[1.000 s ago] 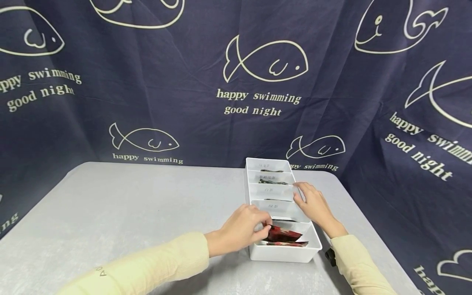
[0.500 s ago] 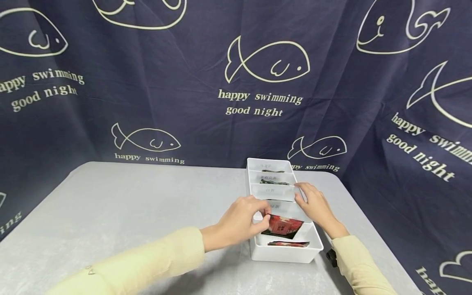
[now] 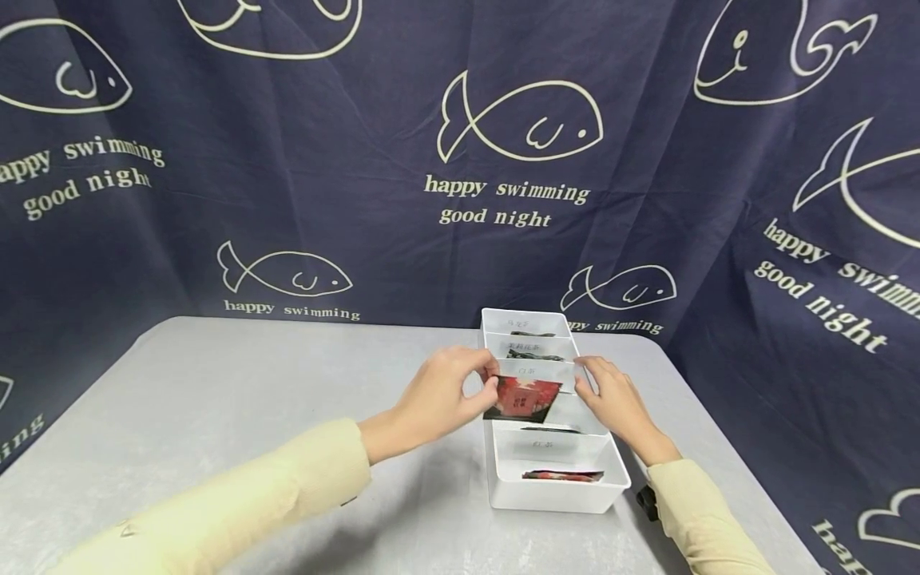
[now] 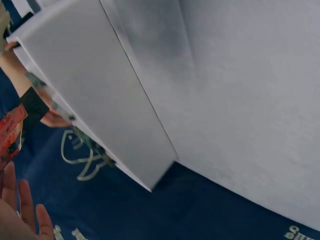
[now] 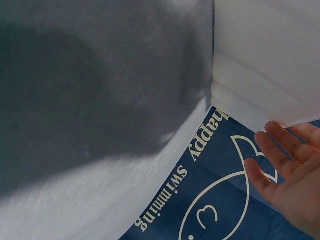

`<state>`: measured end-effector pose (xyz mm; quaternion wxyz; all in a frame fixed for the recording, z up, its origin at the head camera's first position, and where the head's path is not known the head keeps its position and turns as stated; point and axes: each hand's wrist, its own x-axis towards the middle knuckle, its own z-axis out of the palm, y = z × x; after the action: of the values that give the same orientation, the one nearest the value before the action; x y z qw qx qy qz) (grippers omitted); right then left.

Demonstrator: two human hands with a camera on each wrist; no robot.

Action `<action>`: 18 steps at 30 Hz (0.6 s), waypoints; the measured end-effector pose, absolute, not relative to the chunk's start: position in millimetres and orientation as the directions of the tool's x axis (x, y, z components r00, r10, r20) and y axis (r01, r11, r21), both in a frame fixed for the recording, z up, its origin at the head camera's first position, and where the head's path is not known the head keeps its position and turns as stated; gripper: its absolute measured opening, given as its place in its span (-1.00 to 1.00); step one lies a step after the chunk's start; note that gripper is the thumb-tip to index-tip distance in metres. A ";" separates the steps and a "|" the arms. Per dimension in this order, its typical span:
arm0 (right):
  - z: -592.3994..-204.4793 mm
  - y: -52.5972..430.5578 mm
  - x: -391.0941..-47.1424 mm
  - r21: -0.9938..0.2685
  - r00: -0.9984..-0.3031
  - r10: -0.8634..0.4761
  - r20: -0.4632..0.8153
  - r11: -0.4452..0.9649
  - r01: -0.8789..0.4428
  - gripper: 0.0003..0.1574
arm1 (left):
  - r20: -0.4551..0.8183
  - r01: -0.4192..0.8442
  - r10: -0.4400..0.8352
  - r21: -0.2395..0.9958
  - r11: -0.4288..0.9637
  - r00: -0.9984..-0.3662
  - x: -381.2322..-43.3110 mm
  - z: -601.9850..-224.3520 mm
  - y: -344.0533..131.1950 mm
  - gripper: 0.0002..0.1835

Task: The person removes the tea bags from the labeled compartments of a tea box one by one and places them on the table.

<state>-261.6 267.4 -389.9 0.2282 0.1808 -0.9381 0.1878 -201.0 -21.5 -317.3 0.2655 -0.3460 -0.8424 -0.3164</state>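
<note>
My left hand (image 3: 440, 393) pinches a red and black tea packet (image 3: 525, 401) by its left edge, thumb against the forefinger. In the head view the packet is held up over the left side of a long white divided box (image 3: 557, 497), overlapping its middle compartments. In the left wrist view the same tea packet (image 4: 12, 129) shows beside spread fingers (image 4: 26, 200). On the box's right side, my right hand (image 3: 620, 406) touches the rim with relaxed fingers. Red packets (image 3: 563, 476) lie in the nearest compartment.
Dark green packets (image 3: 533, 354) stand in a farther compartment, and the dividers carry handwritten labels (image 3: 542, 445). The box stands on a grey-white table (image 3: 287, 399) near its right side. A navy fish-print curtain (image 3: 388, 184) hangs behind and at both sides.
My left hand has lifted the red tea packet out of the nearest compartment and moved it up, away and to the left. The right hand has stayed at the box's rim.
</note>
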 end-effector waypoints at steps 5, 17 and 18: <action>-389.7 268.2 -261.4 -0.267 -0.829 -0.255 0.498 0.864 -0.426 -0.62 | 0.684 0.727 0.365 0.357 0.586 -0.631 -214.3 -314.7 -34.4 -0.92; -390.5 268.5 -261.4 -0.281 -0.825 -0.249 0.508 0.857 -0.432 -0.62 | 0.657 0.608 0.242 0.410 0.680 -0.714 -251.2 -328.6 -64.6 -0.94; -390.9 268.6 -261.6 -0.282 -0.824 -0.249 0.509 0.856 -0.433 -0.62 | 0.648 0.599 0.237 0.420 0.682 -0.724 -253.5 -330.7 -66.5 -0.94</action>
<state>-261.6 268.6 -390.9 0.2342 0.1824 -0.9345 0.1966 -253.5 -66.5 -330.7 0.2842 -0.2396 -0.8719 -0.3187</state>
